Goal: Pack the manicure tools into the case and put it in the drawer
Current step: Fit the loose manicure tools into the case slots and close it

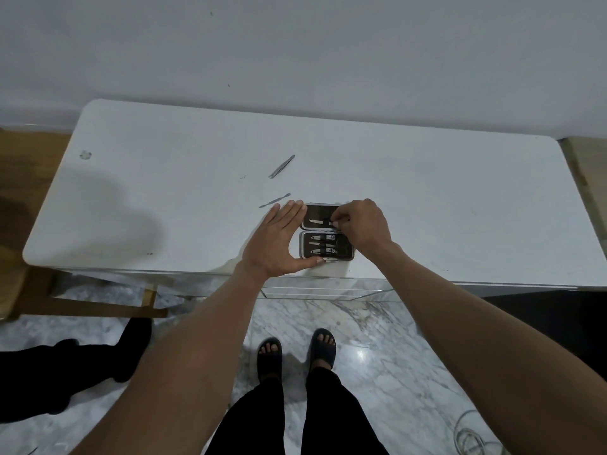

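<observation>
A small dark manicure case (317, 257) lies open near the front edge of the white table (164, 192). Clippers and scissors sit in its near half. My left hand (279, 239) rests flat against the case's left side, fingers spread, thumb along the front edge. Over the far half, my right hand (359, 226) pinches a thin metal tool (323, 221) that lies in that half. Two loose tools remain on the table: tweezers (281, 166) farther back and a slim metal pusher (274, 201) just beyond my left fingertips.
A drawer front (328, 292) shows below the table's front edge. A wall stands behind the table. A wooden chair (49, 290) is at the left, another person's dark legs (65, 372) at the lower left, and a cable (473, 435) on the marble floor.
</observation>
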Action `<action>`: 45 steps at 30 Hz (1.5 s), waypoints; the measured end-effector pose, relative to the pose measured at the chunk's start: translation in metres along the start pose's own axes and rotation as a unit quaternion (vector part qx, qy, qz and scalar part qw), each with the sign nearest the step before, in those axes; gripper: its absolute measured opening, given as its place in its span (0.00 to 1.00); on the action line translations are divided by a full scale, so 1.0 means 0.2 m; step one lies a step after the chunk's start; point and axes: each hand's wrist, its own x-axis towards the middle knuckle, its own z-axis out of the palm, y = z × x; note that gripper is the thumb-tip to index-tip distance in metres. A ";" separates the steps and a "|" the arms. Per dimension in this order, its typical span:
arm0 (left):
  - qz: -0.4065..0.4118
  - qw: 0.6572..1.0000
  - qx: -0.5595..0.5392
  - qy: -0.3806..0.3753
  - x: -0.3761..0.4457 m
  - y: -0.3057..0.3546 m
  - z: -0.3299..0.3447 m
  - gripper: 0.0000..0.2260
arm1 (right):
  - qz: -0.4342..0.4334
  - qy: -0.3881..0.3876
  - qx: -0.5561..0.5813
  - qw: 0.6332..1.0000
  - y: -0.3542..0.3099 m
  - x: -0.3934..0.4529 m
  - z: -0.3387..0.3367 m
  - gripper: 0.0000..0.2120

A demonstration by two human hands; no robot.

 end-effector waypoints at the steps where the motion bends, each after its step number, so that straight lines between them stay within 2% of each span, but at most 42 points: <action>1: 0.000 1.000 0.001 0.000 0.00 0.00 0.00 0.52 | -0.004 -0.005 -0.002 1.000 0.00 0.01 -0.01 0.08; 11: 0.007 1.000 -0.023 0.012 0.00 -0.01 0.00 0.52 | 0.015 0.026 0.030 0.999 0.03 0.16 -0.10 0.07; 28: 0.031 0.999 -0.022 0.006 0.00 -0.02 0.00 0.51 | -0.008 -0.045 0.011 0.999 0.04 0.32 -0.07 0.06; 38: 0.029 0.999 0.003 -0.018 0.01 -0.02 -0.01 0.52 | -0.055 -0.021 0.033 0.998 -0.19 0.52 -0.03 0.08; 45: 0.044 0.998 -0.051 0.016 0.01 -0.04 0.02 0.52 | -0.120 -0.015 0.016 0.993 -0.35 0.69 0.05 0.09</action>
